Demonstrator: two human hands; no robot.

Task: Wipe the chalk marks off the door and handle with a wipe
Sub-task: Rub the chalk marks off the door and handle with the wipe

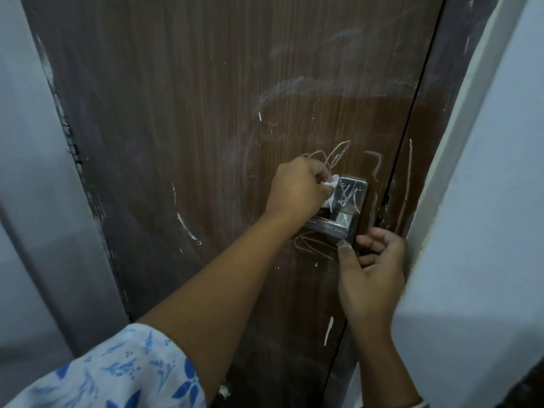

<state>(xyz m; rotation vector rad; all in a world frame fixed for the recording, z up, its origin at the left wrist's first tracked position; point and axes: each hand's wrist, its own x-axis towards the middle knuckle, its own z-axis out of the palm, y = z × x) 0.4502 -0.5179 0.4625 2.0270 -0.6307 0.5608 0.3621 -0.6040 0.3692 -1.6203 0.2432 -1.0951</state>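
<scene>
Wiping the handle [326, 226], your left grip [297, 187] pinches the wipe [332, 187] (right grip [374, 266] clasps the door [176, 113]); chalk [347, 197] needs firm strokes next.

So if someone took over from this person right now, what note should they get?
Left hand grips the wipe at the handle plate.
Right hand: thumb on the plate's lower end, fingers curled at the edge of the door; grip unclear.
Done: upper door smeared, seemingly wiped.
Left: chalk marks on the plate, above and below it, and lower down.
</scene>
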